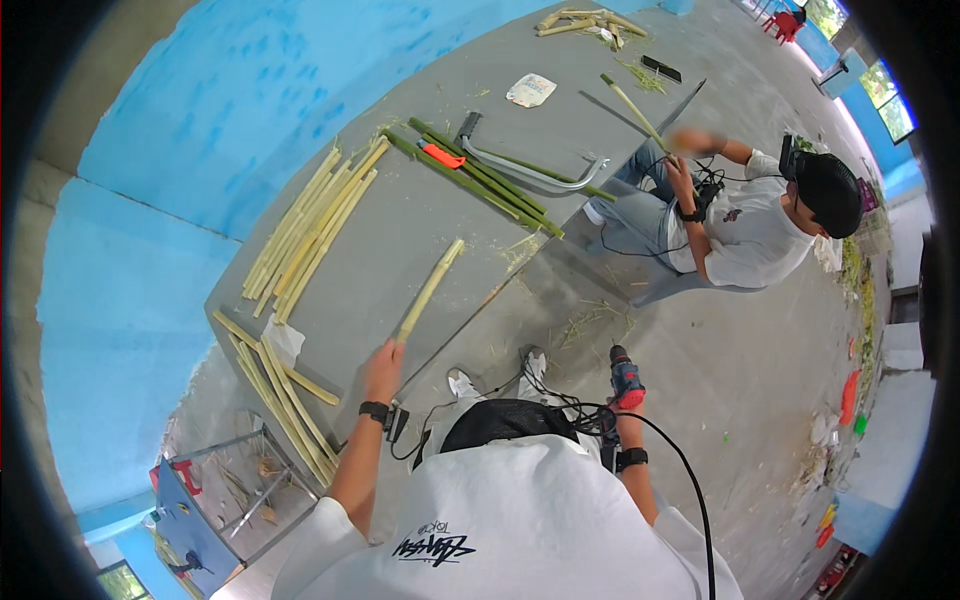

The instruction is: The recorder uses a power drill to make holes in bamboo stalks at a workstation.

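Note:
My left hand (382, 362) grips the near end of a pale split bamboo strip (430, 290), which points away over the grey floor. My right hand (623, 408) holds a red and blue power drill (625, 380) down by my right side, its black cable (690, 480) trailing behind me. My shoes (460, 382) show between the two hands.
Pale bamboo strips (310, 230) lie in a row at the left, more (280, 395) near my left arm. Green bamboo stalks (480, 178) with a curved grey saw (530, 172) lie ahead. Another person (740, 215) sits at the right holding a stalk. A blue wall (250, 90) bounds the far side.

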{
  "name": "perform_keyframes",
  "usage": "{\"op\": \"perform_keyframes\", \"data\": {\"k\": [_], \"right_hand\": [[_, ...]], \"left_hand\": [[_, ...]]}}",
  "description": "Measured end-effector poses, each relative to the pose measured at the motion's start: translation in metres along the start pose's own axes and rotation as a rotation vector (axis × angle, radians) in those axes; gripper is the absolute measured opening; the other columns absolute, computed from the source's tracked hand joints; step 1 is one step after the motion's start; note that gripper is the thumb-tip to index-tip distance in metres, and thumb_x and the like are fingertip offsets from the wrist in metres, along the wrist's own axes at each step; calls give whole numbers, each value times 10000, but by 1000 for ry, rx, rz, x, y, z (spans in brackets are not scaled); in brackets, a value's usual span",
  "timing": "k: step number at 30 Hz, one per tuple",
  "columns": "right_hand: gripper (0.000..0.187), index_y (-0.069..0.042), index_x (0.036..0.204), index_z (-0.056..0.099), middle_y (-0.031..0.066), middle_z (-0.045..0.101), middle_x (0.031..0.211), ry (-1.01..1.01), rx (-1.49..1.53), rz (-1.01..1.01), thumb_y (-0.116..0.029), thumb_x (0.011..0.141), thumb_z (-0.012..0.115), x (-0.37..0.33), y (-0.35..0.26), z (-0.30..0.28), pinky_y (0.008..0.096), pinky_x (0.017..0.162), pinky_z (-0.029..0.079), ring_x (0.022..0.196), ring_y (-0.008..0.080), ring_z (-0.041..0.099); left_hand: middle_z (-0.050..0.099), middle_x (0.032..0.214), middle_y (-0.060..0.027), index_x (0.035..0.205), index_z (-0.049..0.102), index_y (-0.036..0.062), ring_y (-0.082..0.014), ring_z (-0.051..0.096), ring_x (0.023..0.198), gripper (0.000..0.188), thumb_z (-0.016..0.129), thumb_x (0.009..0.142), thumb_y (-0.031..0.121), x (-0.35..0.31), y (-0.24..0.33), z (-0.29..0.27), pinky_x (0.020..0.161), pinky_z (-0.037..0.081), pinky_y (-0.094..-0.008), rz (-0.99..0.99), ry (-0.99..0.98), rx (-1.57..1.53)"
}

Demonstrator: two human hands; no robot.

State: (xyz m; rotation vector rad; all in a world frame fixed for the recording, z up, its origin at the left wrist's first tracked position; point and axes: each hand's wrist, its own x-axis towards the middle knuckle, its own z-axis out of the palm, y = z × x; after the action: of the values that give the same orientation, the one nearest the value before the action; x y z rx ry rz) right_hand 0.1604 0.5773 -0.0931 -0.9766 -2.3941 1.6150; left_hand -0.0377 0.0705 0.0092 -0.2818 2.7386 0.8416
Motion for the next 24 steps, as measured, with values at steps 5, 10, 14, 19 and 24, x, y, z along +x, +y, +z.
{"op": "perform_keyframes", "data": {"k": [5, 10, 14, 19, 24], "right_hand": [[293, -44, 987, 599, 31, 629, 833, -27, 30, 142, -43, 738, 754, 1, 32, -4, 350, 686, 503, 737, 191, 600], [285, -33, 928, 600, 47, 637, 809, -240, -302, 210, -93, 723, 789, -4, 36, -11, 372, 693, 504, 718, 221, 612], [245, -6, 927, 608, 64, 640, 813, -317, -226, 257, -113, 766, 758, -5, 54, -6, 366, 687, 498, 708, 209, 611], [318, 14, 1074, 615, 60, 671, 912, -423, -215, 403, -72, 783, 711, 30, 96, 20, 311, 706, 505, 786, 120, 596], [390, 12, 1168, 620, 45, 676, 954, -434, -112, 310, -78, 796, 694, 62, 157, 42, 272, 769, 505, 846, 110, 604]], "left_hand": [[592, 795, -198, 1027, 531, 6, -377, 576, 735, 376, 476, 1018, 378, 1, 16, 11, 657, 445, -454, -29, 13, -202], [564, 752, -161, 1049, 547, 7, -291, 539, 670, 287, 568, 984, 286, -47, 9, 8, 620, 430, -388, 0, 168, -318], [567, 681, -163, 910, 543, 18, -353, 565, 603, 236, 654, 900, 226, -109, -21, 24, 551, 418, -427, 1, 52, -29], [550, 592, -117, 774, 557, 73, -348, 577, 552, 189, 710, 790, 185, -146, -40, 77, 512, 425, -432, -46, -235, 60], [576, 600, -95, 778, 590, 87, -325, 598, 555, 171, 718, 786, 200, -152, -54, 135, 520, 443, -415, -161, -331, 230]]}}
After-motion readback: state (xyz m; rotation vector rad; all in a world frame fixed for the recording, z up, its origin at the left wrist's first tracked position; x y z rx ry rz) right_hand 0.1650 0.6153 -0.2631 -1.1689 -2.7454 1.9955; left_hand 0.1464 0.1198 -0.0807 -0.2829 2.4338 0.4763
